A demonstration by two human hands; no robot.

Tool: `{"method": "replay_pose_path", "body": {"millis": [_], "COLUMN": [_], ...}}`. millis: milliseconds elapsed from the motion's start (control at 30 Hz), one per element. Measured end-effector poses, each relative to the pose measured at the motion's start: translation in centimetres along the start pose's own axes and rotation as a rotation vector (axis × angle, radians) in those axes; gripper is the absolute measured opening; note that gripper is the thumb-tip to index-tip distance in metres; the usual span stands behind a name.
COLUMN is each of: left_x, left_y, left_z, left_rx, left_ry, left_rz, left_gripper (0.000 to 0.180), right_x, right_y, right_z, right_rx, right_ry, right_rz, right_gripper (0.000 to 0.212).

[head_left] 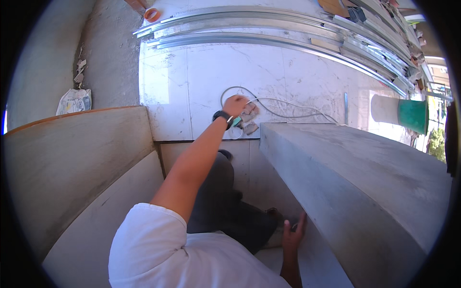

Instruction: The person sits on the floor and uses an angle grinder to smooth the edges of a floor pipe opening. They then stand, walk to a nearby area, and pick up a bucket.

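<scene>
We see our left hand [236, 104], a black wristband [222, 116] behind it, reaching over the pale tiled floor [216, 65] to a small heap of brownish-grey pieces [249, 112], though at this angle we cannot tell whether its fingers grip anything. Just nearer us sits a white round object [234, 132], and a white cord [288, 102] runs off rightward. Our right hand [293, 235] is low beside the grey concrete wall [319, 170], thumb and fingers parted.

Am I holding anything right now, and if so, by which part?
Your left hand is at the thin white cord; whether it grips it can't be told. Your right hand, beside the smooth grey concrete ledge, shows nothing held.
</scene>
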State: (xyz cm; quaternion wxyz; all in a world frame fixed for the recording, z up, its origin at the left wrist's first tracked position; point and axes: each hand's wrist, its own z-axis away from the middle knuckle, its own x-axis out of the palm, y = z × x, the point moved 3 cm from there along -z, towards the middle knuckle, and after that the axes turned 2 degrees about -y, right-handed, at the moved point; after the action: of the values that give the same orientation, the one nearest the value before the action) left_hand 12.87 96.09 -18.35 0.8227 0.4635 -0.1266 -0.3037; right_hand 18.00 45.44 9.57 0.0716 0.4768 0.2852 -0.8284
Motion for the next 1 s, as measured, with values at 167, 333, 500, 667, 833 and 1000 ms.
{"method": "replay_pose_path", "body": {"millis": [167, 333, 500, 667, 833, 1000], "left_x": [-15.4, -26.4, -30.5, -29.0, -32.8, -39.0], "left_y": [-9.1, -8.9, -2.1, 8.1, 13.6, 19.9], "left_z": [19.5, 40.8, 47.2, 43.1, 34.6, 24.7], "left_rx": [-0.17, -0.623, -0.827, -0.613, -0.523, 0.012], "left_ry": [0.19, -0.257, -0.088, 0.255, 0.255, -0.608], "left_rz": [-0.569, -1.046, -0.77, -0.363, -0.48, -1.447], "left_gripper": [0.048, 0.037, 0.037, 0.045, 0.039, 0.029], "right_x": [-2.8, -7.9, -10.2, -9.3, -6.8, -6.6], "right_y": [3.0, -3.2, -13.9, -26.1, -36.5, -39.1], "right_z": [5.8, 7.2, 2.7, -3.0, -9.6, -19.4], "right_rx": [0.203, 0.077, 0.08, -0.276, -0.217, 0.002], "right_ry": [-0.875, -0.737, -0.827, -0.515, -0.561, -0.435], "right_rz": [0.196, 0.018, 0.033, -0.024, -0.273, -0.252], "right_gripper": [0.062, 0.035, 0.039, 0.04, 0.039, 0.036]}}
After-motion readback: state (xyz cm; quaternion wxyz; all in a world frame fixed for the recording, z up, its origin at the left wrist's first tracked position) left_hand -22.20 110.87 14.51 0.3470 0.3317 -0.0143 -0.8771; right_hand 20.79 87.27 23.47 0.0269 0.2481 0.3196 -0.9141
